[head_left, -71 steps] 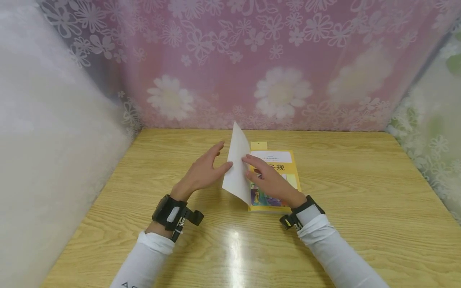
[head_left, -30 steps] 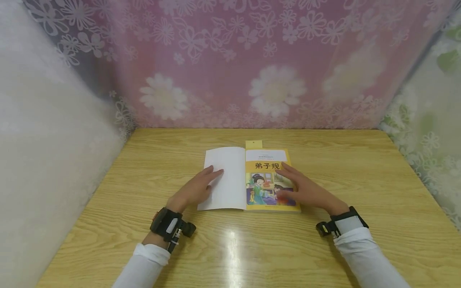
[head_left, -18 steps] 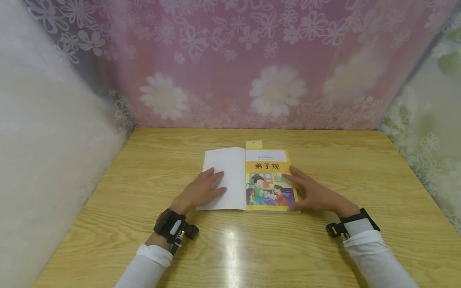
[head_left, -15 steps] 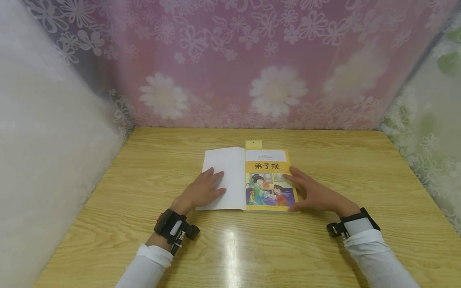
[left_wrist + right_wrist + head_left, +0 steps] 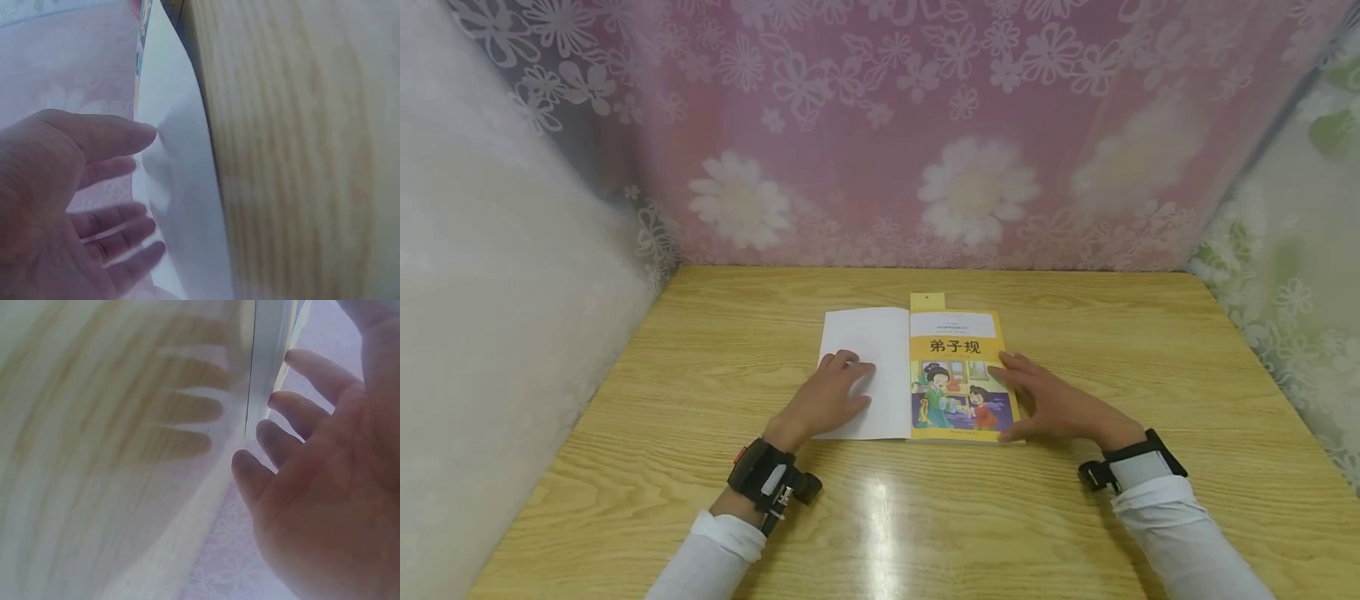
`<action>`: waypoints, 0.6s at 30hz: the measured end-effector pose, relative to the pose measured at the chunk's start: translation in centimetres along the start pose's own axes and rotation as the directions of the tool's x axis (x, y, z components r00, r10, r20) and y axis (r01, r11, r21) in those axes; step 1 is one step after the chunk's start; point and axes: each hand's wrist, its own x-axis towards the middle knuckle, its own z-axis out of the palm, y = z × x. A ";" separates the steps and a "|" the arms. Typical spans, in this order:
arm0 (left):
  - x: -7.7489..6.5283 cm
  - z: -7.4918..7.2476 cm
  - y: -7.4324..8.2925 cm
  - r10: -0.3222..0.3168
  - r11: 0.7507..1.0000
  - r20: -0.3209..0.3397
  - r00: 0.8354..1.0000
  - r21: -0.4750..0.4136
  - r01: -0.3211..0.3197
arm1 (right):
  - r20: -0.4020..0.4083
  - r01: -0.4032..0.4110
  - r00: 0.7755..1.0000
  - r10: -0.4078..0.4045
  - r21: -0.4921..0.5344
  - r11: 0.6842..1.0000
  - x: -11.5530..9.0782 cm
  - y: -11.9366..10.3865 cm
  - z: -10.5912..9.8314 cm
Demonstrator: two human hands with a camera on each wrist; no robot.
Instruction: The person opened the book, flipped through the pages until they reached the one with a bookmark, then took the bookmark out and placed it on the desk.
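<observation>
A paperback book (image 5: 958,392) with a yellow page bearing a cartoon and large characters lies on the table, opened at the front. Its white leaf (image 5: 880,333) is folded out flat to the left. My left hand (image 5: 820,400) rests over this leaf, fingers loosely bent; in the left wrist view the thumb and fingertips (image 5: 150,132) are right at the white paper. At the book's right side is my right hand (image 5: 1067,408), thumb and fingers spread along the edge. The right wrist view shows its relaxed fingers (image 5: 287,444) beside the book's page edges (image 5: 265,375).
A small yellow tab (image 5: 927,301) with a hole sticks out above the book's top edge. The wood-grain table (image 5: 700,333) ends at a pink floral curtain (image 5: 865,167) behind, with pale curtains at both sides. Each wrist wears a strapped black camera.
The white leaf, upright between the hands at first, now lies flat to the left. My right hand moved right to the book's edge. My left hand shifted slightly right, its fingers bending more.
</observation>
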 end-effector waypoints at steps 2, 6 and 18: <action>0.1 0.1 0.2 0.023 1.000 -0.008 1.000 0.006 -0.023 | -0.006 0.001 1.000 -0.001 -0.017 1.000 0.0 -0.1 -0.1; 0.2 0.2 0.7 0.083 0.996 -0.035 0.996 0.032 -0.082 | -0.027 -0.003 1.000 0.002 -0.043 0.999 0.2 -0.2 -0.1; 0.0 -0.2 3.8 0.129 0.974 -0.102 0.986 0.199 -0.107 | -0.128 0.003 0.992 -0.016 -0.107 0.994 0.8 -0.4 -0.4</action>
